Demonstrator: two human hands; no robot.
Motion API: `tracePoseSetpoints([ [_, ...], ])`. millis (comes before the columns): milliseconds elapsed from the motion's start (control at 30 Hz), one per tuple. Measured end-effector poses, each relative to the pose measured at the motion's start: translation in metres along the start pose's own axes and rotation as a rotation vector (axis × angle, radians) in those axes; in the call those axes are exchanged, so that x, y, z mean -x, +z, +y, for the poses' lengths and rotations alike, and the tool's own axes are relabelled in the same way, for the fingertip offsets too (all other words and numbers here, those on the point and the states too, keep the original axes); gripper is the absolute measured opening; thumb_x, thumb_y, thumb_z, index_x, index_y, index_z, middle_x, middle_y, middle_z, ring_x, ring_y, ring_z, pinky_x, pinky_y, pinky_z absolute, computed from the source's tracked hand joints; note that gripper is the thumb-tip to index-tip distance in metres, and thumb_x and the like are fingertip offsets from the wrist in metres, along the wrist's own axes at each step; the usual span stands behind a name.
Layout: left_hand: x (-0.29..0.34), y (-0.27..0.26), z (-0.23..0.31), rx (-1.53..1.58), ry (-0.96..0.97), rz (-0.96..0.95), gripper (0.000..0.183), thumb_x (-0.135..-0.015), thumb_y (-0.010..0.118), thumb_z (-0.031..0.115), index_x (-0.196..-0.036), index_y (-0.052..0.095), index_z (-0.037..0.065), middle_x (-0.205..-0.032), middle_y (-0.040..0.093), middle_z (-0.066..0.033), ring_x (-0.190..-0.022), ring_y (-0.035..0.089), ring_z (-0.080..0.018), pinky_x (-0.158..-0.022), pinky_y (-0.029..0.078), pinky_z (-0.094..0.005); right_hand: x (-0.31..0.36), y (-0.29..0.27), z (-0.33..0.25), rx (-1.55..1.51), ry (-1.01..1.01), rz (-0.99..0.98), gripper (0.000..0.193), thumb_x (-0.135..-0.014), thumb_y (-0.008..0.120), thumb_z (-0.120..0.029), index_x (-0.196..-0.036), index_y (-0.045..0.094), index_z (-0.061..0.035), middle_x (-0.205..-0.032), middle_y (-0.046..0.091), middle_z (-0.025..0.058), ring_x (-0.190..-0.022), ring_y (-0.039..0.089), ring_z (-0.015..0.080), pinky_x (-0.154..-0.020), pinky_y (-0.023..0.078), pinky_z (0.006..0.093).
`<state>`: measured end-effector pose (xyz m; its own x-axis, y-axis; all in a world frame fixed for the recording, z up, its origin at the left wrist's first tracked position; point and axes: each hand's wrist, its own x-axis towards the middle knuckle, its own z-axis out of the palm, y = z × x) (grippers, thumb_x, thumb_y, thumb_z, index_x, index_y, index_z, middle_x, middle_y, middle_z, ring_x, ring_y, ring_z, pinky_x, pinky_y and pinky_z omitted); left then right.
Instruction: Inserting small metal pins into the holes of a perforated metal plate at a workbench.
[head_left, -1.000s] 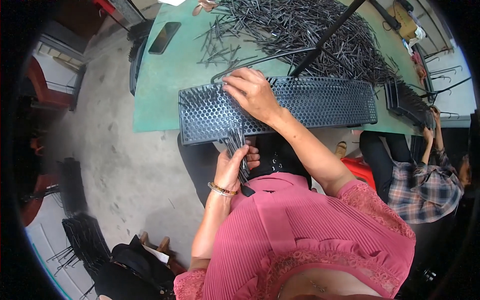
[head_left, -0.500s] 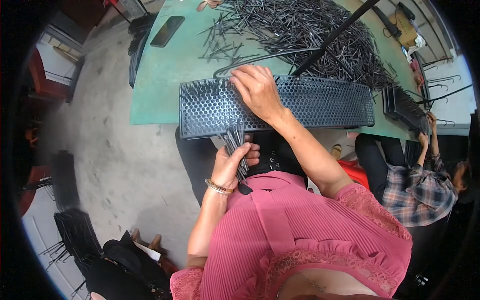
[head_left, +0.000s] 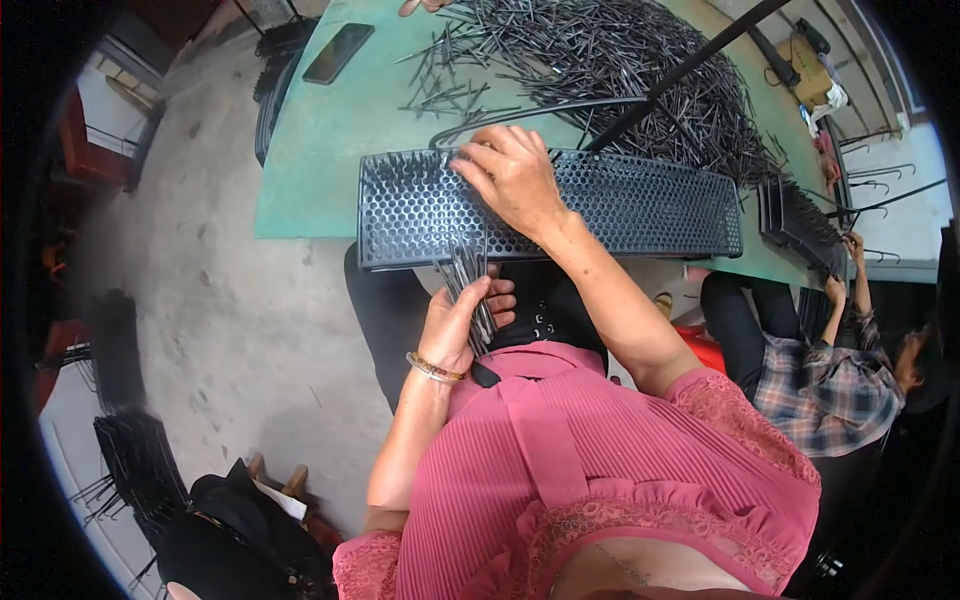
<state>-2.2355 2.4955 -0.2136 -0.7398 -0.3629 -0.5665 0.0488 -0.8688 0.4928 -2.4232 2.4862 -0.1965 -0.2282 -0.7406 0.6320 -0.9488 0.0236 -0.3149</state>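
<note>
A long dark tray (head_left: 590,215) with a honeycomb of holes lies tilted across my lap and the table's near edge. Short thin black rods (head_left: 400,170) stand in the holes along its upper left part. My right hand (head_left: 515,185) is over the tray's upper edge, at the end of these rods. Its thumb and fingers are pinched together; what lies between them is too small to make out. Below the tray's near edge, my left hand (head_left: 460,315) is closed around a bundle of thin dark rods (head_left: 466,275), their ends pointing up at the tray.
A large heap of loose black rods (head_left: 630,70) covers the far part of the green table (head_left: 310,190). A phone (head_left: 338,53) lies at far left. One dark bar (head_left: 690,70) slants over the table. A co-worker (head_left: 825,365) handles another tray (head_left: 795,225) at right.
My right hand's fingers have shifted slightly left along the rods at the tray's upper edge. My left hand keeps hold of the bundle. The whole view has moved a little.
</note>
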Motion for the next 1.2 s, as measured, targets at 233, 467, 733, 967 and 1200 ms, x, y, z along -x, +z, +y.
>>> tracePoseSetpoints([
  [233,0.005,0.001,0.005,-0.102,0.099,0.016,0.025,-0.09,0.056,0.016,-0.108,0.054,-0.001,-0.086,0.063,-0.0097,-0.063,0.057,-0.0117,-0.052,0.047,-0.0231,0.01,-0.03,-0.016,-0.493,0.417,-0.176,0.02,-0.078,0.068,-0.018,-0.083,0.067,0.001,-0.077,0.065,0.0091,-0.069,0.06,0.0185,-0.062,0.046,0.0311],
  [467,0.005,0.006,0.006,-0.2,0.208,-0.014,0.024,-0.088,0.06,0.017,-0.105,0.058,-0.001,-0.092,0.065,-0.0112,-0.065,0.06,-0.0115,-0.052,0.048,-0.0221,0.028,-0.036,-0.017,-1.021,0.815,-0.63,0.023,-0.081,0.068,-0.021,-0.082,0.066,0.0013,-0.074,0.062,0.0008,-0.068,0.054,0.0064,-0.059,0.043,0.0223],
  [733,-0.003,-0.004,0.003,-0.148,0.109,0.02,0.025,-0.089,0.059,0.019,-0.105,0.057,0.0,-0.093,0.065,-0.0116,-0.065,0.06,-0.0114,-0.053,0.049,-0.0218,0.007,-0.039,-0.012,-1.025,0.774,-0.233,0.026,-0.083,0.064,-0.015,-0.102,0.063,0.0031,-0.079,0.065,0.0023,-0.069,0.057,0.0072,-0.06,0.046,0.0213],
  [967,-0.001,-0.001,0.004,-0.121,0.031,0.062,0.025,-0.088,0.058,0.016,-0.102,0.055,-0.003,-0.088,0.064,-0.0127,-0.067,0.06,-0.0139,-0.058,0.053,-0.0254,-0.015,-0.001,-0.014,-0.593,0.319,0.044,0.033,-0.082,0.064,-0.008,-0.113,0.058,-0.0016,-0.076,0.064,0.0068,-0.067,0.06,0.0107,-0.064,0.048,0.0248],
  [1200,0.0,-0.001,0.008,0.036,-0.032,0.021,0.03,-0.09,0.055,0.019,-0.108,0.052,-0.005,-0.089,0.063,-0.0141,-0.067,0.06,-0.0154,-0.058,0.053,-0.0267,-0.012,0.019,-0.004,-0.361,0.064,0.06,0.024,-0.08,0.063,-0.012,-0.102,0.061,-0.0028,-0.081,0.063,0.0103,-0.074,0.06,0.0267,-0.069,0.046,0.0377],
])
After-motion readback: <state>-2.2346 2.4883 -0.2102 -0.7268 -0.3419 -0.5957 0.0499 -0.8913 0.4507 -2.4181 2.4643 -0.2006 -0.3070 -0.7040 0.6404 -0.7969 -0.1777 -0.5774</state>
